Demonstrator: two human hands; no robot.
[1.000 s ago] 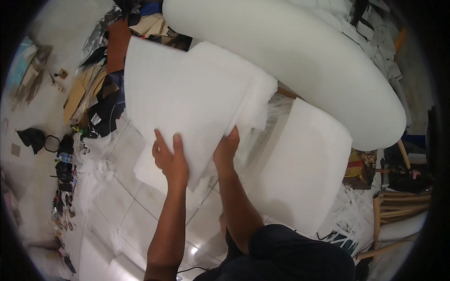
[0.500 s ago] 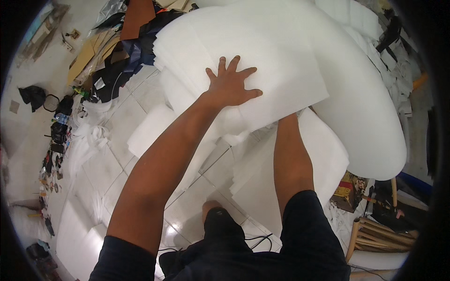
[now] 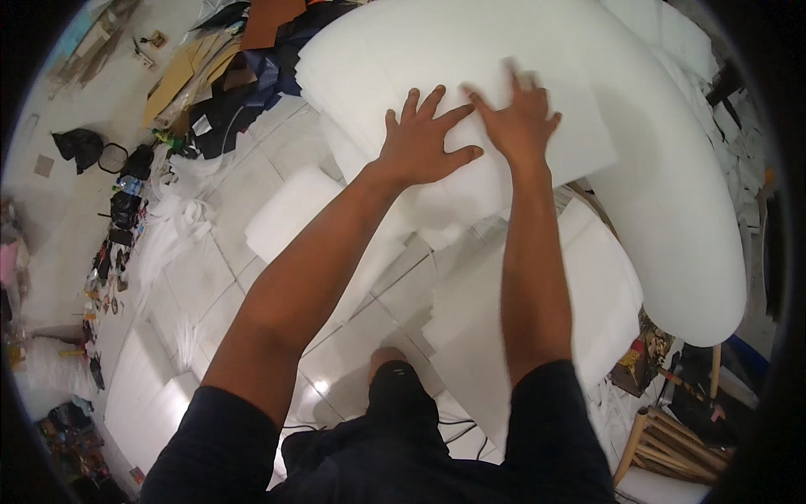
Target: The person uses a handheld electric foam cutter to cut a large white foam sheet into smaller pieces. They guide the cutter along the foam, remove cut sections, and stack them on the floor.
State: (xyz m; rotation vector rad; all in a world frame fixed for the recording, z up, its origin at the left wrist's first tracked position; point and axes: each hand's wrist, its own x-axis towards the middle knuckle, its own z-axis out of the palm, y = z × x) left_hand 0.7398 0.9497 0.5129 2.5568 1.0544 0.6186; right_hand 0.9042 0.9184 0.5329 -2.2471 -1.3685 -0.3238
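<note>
A stack of white foam sheets (image 3: 369,59) lies in front of me, on top of a large, thick white foam roll (image 3: 680,210) that curves down to the right. My left hand (image 3: 424,139) rests on the top sheet with its fingers spread and nothing in it. Just right of it, my right hand (image 3: 520,122) is over the same sheet, fingers apart and slightly smeared by motion. Whether its fingertips touch the sheet I cannot tell. Below my right forearm is another pile of white sheets (image 3: 588,286). A smaller white piece (image 3: 294,210) lies under my left forearm.
Cardboard and dark scraps (image 3: 227,101) are heaped at the far left. Bags and small items (image 3: 126,210) line the tiled floor (image 3: 344,370) on the left. Cardboard tubes (image 3: 672,449) lie at the lower right. Black cables (image 3: 457,433) run near my legs.
My right hand has come out from beneath the sheet's near edge and moved up over the top. My left hand stays spread on the stack. The view has shifted slightly.
</note>
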